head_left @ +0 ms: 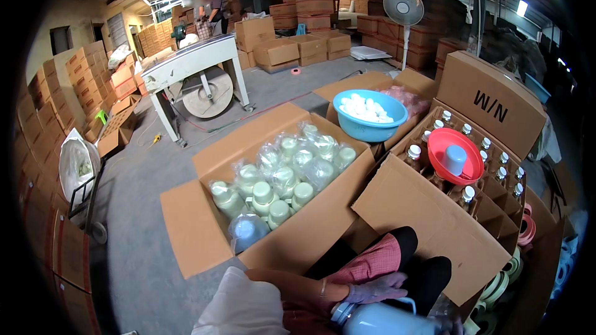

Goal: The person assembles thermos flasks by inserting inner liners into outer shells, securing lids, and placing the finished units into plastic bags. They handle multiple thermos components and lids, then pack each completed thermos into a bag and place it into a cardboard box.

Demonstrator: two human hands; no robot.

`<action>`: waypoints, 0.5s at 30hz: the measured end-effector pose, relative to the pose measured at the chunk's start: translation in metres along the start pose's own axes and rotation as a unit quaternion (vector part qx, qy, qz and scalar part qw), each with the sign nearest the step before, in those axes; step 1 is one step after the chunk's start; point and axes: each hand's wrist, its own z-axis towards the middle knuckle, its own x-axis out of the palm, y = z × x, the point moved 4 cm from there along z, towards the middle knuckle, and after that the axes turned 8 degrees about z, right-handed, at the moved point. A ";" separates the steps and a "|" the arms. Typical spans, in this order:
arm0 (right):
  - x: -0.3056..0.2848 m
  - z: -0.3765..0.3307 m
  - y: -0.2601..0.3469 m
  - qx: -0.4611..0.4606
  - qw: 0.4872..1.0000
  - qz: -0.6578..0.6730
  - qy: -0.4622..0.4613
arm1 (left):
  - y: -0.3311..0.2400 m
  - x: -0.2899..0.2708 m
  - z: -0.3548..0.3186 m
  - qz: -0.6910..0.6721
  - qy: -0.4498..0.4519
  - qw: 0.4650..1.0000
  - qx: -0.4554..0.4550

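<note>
Head view. Open cardboard carton point(205, 217) at centre, flaps spread flat, packed with pale green capped flasks point(279, 177) in clear plastic wrap; one pale blue flask point(248, 231) at the near corner. Second open carton point(490, 167) to the right, holding rows of dark bottles with white caps point(467, 193) set in cardboard dividers; black lettering on its raised tan flap point(493, 102). Red round dish point(456, 156) resting on those bottles, a pale blue cap point(454, 160) standing in it. Blue plastic basin point(370, 116) of white caps sitting on a third carton behind, beside a bag of pink pieces point(406, 98). Stacks of closed brown boxes point(93, 77) along the left wall and at the back; white standing fan point(403, 7) in the rear; white strapping machine point(195, 65) on the grey floor. Rolls of tape, pink and pale green, at the far right edge point(518, 248).

Low in the picture, on the lap: a pale blue flask point(385, 319) lying nearly on its side, long axis running left to right, silver-rimmed mouth pointing left, thin loop handle on top. Left hand point(375, 288) resting over the neck of that flask, fingers curled loosely around it, touching. Right hand hidden from view. Crinkled clear wrap point(447, 310) just beside the flask body on the right.
</note>
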 end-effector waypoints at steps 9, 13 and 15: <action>0.037 -0.005 -0.051 0.014 0.958 0.268 -0.105 | -0.036 0.010 -0.031 -0.030 0.064 0.992 0.104; 0.037 -0.009 -0.065 0.023 0.949 0.287 -0.129 | -0.104 0.005 -0.032 0.156 -0.157 0.821 0.526; 0.032 -0.013 -0.071 0.020 0.945 0.297 -0.133 | -0.085 -0.004 -0.016 0.070 -0.065 0.944 0.315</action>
